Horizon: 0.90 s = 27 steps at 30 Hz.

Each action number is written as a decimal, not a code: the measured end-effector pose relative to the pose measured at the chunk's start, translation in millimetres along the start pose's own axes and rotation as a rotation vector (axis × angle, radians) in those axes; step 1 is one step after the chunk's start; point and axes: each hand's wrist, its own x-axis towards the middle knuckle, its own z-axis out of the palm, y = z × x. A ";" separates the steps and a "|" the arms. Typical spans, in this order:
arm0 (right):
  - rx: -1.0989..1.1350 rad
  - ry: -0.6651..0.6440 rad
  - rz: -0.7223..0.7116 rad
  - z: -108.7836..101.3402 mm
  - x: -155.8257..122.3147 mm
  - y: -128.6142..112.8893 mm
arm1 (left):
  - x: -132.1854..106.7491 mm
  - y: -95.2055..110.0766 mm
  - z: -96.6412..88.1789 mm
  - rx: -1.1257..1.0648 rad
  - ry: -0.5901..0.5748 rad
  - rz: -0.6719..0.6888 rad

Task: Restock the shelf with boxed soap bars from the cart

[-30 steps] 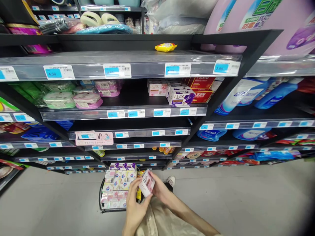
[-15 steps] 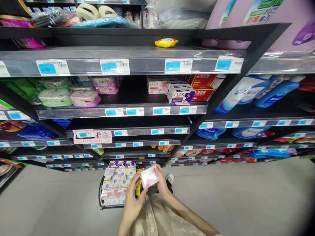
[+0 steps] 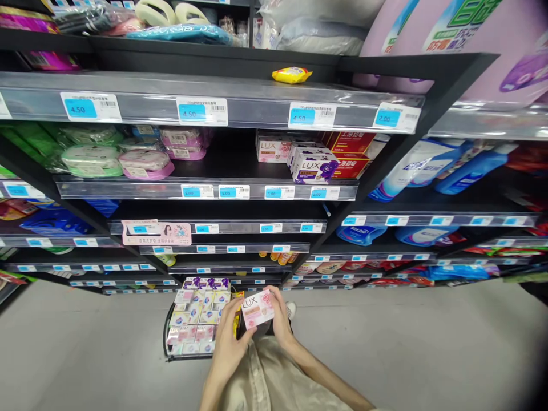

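Observation:
A pink-and-white LUX soap box is held between both hands in front of my body. My left hand grips its left end, thumb at the lower edge. My right hand closes on its right end. To the left, a black-framed basket on the floor is filled with stacked soap boxes, purple ones at the far side. On the shelf ahead stand a pink LUX box and purple LUX boxes.
Red soap boxes stand right of the purple ones. Plastic soap dishes sit at the left of that shelf. One yellow packet lies on the shelf above. Blue-and-white bottles fill the bay to the right. A shoe shows beyond my right hand.
The soap box has turned slightly, so glare has left its face and the LUX lettering shows. Both hands keep hold of it. The view has shifted a little.

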 end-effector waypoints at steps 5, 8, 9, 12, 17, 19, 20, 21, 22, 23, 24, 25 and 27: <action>-0.020 0.017 -0.033 1.0 -1.6 -2.5 | -5.9 -0.7 -1.3 0.036 0.013 0.013; -0.020 0.013 -0.028 1.9 -0.9 -2.5 | -6.0 0.9 -2.0 0.051 0.030 0.024; -0.021 0.014 -0.031 2.0 -0.6 -2.4 | -5.8 1.4 -2.1 0.055 0.035 0.027; -0.021 0.013 -0.050 1.0 -0.2 -1.8 | -5.0 2.4 -2.2 0.068 0.038 0.035; -0.034 -0.006 -0.078 -3.1 -1.2 -0.5 | -4.4 2.2 -1.4 0.093 0.008 0.041; -0.057 -0.021 -0.090 -4.6 -1.9 0.2 | -4.0 2.8 -0.1 0.102 -0.017 0.029; -0.065 -0.028 -0.095 -5.1 -2.1 0.6 | -3.8 3.3 0.8 0.105 -0.034 0.018; -0.072 -0.035 -0.098 -5.5 -2.3 0.9 | -3.4 4.1 1.9 0.107 -0.052 0.006; -0.076 -0.040 -0.101 -5.7 -2.4 1.2 | -3.0 4.8 3.1 0.110 -0.067 -0.005; -0.081 -0.044 -0.104 -5.7 -2.4 1.4 | -2.7 5.6 4.3 0.114 -0.077 -0.014; -0.085 -0.047 -0.108 -5.7 -2.3 1.5 | -2.3 6.2 5.5 0.119 -0.082 -0.021; -0.090 -0.051 -0.112 -5.6 -2.2 1.7 | -2.0 6.6 6.5 0.127 -0.083 -0.025; -0.103 -0.056 -0.125 -5.3 -1.9 1.9 | -1.5 6.7 8.0 0.148 -0.078 -0.023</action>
